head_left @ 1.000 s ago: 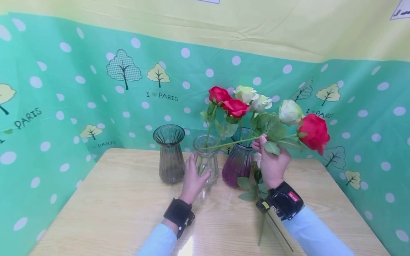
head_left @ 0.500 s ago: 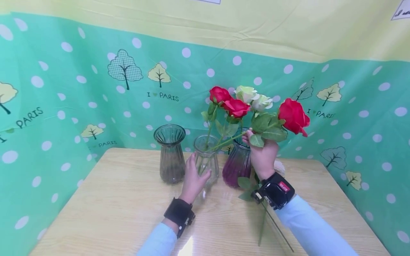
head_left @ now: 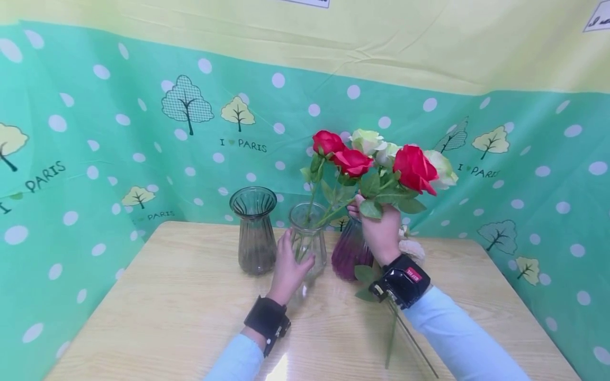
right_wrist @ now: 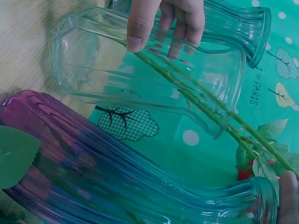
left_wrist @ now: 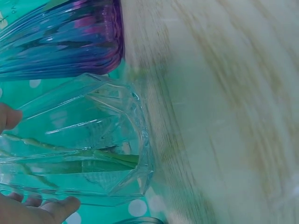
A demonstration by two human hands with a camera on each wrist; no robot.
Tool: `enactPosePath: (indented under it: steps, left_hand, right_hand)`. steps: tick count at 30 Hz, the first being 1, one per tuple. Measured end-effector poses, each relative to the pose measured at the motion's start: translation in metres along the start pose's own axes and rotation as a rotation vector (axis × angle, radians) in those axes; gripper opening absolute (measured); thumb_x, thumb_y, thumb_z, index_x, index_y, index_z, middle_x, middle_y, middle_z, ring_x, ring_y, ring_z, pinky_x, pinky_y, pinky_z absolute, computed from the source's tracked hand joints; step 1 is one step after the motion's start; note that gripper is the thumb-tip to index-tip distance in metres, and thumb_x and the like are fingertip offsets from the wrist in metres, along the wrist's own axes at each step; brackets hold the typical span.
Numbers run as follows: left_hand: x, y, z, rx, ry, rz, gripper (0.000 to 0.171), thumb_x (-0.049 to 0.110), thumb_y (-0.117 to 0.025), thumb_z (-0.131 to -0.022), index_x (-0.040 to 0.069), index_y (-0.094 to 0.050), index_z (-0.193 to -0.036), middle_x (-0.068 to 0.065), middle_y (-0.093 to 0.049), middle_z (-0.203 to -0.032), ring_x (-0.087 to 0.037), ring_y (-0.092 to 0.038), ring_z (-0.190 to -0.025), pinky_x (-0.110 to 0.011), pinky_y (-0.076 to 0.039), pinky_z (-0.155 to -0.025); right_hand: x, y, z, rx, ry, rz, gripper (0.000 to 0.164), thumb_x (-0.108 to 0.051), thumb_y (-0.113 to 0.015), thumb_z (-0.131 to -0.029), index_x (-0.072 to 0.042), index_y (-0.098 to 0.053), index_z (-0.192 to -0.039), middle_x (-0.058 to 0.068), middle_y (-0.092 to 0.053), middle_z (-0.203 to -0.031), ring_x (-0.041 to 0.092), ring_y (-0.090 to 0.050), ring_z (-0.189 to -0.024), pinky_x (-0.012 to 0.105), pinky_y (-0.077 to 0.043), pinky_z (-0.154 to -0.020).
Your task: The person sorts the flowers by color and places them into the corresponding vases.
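Observation:
My left hand [head_left: 287, 270] grips the clear glass vase [head_left: 318, 248], thumb on one side and fingers on the other, as the left wrist view shows. Two red roses [head_left: 352, 161] rise above this vase, and green stems [left_wrist: 112, 161] show inside its base. My right hand [head_left: 381, 230] pinches the stem of another red rose [head_left: 415, 169] just below its leaves [head_left: 395, 198]. The bloom leans right while the stem slants down left to the clear vase's mouth. Behind the right hand stands the purple-blue vase [head_left: 350, 251], its rim partly hidden.
A grey glass vase [head_left: 256, 243] stands left of the clear one. White roses [head_left: 367, 141] show above the purple vase, and another white rose [head_left: 444, 169] appears behind the held bloom. Under my right wrist, a pale flower [head_left: 412, 248] and loose stems [head_left: 419, 344] lie on the table [head_left: 157, 317].
My right hand has moved left, bringing the red rose with it and its stem further to the clear vase's mouth. The left hand has stayed on the vase.

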State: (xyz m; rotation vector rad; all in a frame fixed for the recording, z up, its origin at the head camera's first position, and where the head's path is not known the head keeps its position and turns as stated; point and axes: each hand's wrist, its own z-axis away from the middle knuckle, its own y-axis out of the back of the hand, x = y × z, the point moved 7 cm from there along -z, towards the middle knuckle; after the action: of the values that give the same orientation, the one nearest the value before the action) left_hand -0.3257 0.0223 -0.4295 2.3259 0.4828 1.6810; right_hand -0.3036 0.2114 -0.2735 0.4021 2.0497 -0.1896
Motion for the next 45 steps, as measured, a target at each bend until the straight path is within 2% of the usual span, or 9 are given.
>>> enactPosePath:
  steps: [8, 14, 17, 21, 24, 31, 36, 40, 45]
  left_hand:
    - [0.001, -0.001, 0.0, -0.007, -0.006, 0.004, 0.087, 0.022, -0.073, -0.079, 0.005, -0.021, -0.146, -0.018, -0.03, -0.147, -0.035, -0.037, -0.132, -0.053, -0.035, -0.109]
    - [0.001, 0.0, 0.001, -0.011, 0.008, 0.013, 0.088, 0.019, -0.074, -0.078, 0.005, -0.02, -0.146, -0.019, -0.028, -0.148, -0.037, -0.035, -0.134, -0.054, -0.034, -0.109]
    - [0.0, 0.0, 0.001, -0.012, 0.004, 0.003, 0.088, 0.02, -0.073, -0.079, 0.005, -0.019, -0.147, -0.019, -0.027, -0.149, -0.037, -0.035, -0.134, -0.054, -0.034, -0.109]
    - [0.0, 0.001, 0.001, -0.005, -0.005, -0.001, 0.088, 0.022, -0.073, -0.079, 0.004, -0.019, -0.147, -0.02, -0.027, -0.148, -0.037, -0.035, -0.134, -0.054, -0.033, -0.11]
    - [0.0, 0.001, 0.001, -0.002, -0.005, -0.002, 0.088, 0.022, -0.073, -0.079, 0.003, -0.019, -0.146, -0.02, -0.027, -0.148, -0.038, -0.035, -0.134, -0.053, -0.033, -0.11]
    - [0.0, -0.001, -0.001, -0.008, 0.003, -0.02, 0.088, 0.02, -0.073, -0.079, 0.003, -0.019, -0.147, -0.02, -0.028, -0.148, -0.037, -0.035, -0.134, -0.052, -0.034, -0.11]
    - [0.001, 0.0, 0.0, -0.001, -0.014, -0.021, 0.089, 0.019, -0.074, -0.078, 0.002, -0.019, -0.146, -0.02, -0.029, -0.147, -0.038, -0.035, -0.133, -0.052, -0.034, -0.11]
    - [0.0, 0.0, 0.001, 0.001, -0.024, -0.016, 0.089, 0.019, -0.074, -0.078, 0.002, -0.02, -0.146, -0.021, -0.03, -0.147, -0.038, -0.035, -0.133, -0.052, -0.033, -0.11]
    - [0.001, 0.0, 0.001, 0.004, -0.028, -0.013, 0.089, 0.017, -0.075, -0.077, 0.0, -0.02, -0.145, -0.022, -0.03, -0.146, -0.038, -0.035, -0.133, -0.052, -0.034, -0.11]
  right_hand:
    - [-0.022, -0.003, 0.003, 0.03, -0.005, -0.057, 0.024, -0.002, -0.058, -0.09, 0.015, -0.055, -0.106, 0.033, -0.061, -0.087, 0.008, -0.067, -0.066, 0.029, -0.06, -0.071]
    - [-0.034, -0.011, 0.004, -0.03, 0.046, 0.069, 0.023, -0.004, -0.059, -0.09, 0.016, -0.062, -0.101, 0.033, -0.063, -0.088, 0.0, -0.064, -0.063, 0.024, -0.059, -0.067]
    - [-0.024, -0.017, -0.002, -0.075, 0.037, 0.152, 0.023, -0.011, -0.061, -0.09, 0.01, -0.066, -0.097, 0.028, -0.067, -0.083, 0.002, -0.065, -0.062, 0.021, -0.059, -0.064]
    - [-0.005, -0.029, -0.011, -0.172, -0.01, 0.269, 0.023, -0.021, -0.062, -0.09, 0.0, -0.07, -0.093, 0.019, -0.07, -0.079, 0.018, -0.069, -0.067, 0.024, -0.058, -0.064]
    - [0.0, -0.038, -0.014, -0.249, -0.05, 0.356, 0.02, -0.021, -0.063, -0.089, -0.003, -0.07, -0.092, 0.015, -0.07, -0.078, 0.027, -0.069, -0.072, 0.025, -0.055, -0.063]
    - [0.002, -0.052, -0.018, -0.351, -0.063, 0.515, 0.012, -0.015, -0.061, -0.083, -0.005, -0.068, -0.081, 0.011, -0.067, -0.068, 0.013, -0.058, -0.058, 0.022, -0.043, -0.052]
    - [0.002, -0.064, -0.02, -0.376, -0.069, 0.556, 0.008, -0.008, -0.058, -0.079, -0.006, -0.063, -0.074, 0.003, -0.059, -0.06, 0.014, -0.051, -0.053, 0.023, -0.041, -0.049]
    - [0.006, -0.069, -0.019, -0.354, -0.133, 0.581, 0.009, -0.008, -0.056, -0.078, -0.006, -0.062, -0.072, 0.004, -0.062, -0.062, 0.016, -0.056, -0.057, 0.022, -0.043, -0.05]
    - [0.015, -0.077, -0.015, -0.353, -0.225, 0.529, 0.017, -0.014, -0.059, -0.085, -0.002, -0.07, -0.087, 0.013, -0.07, -0.073, 0.021, -0.066, -0.064, 0.022, -0.051, -0.055]
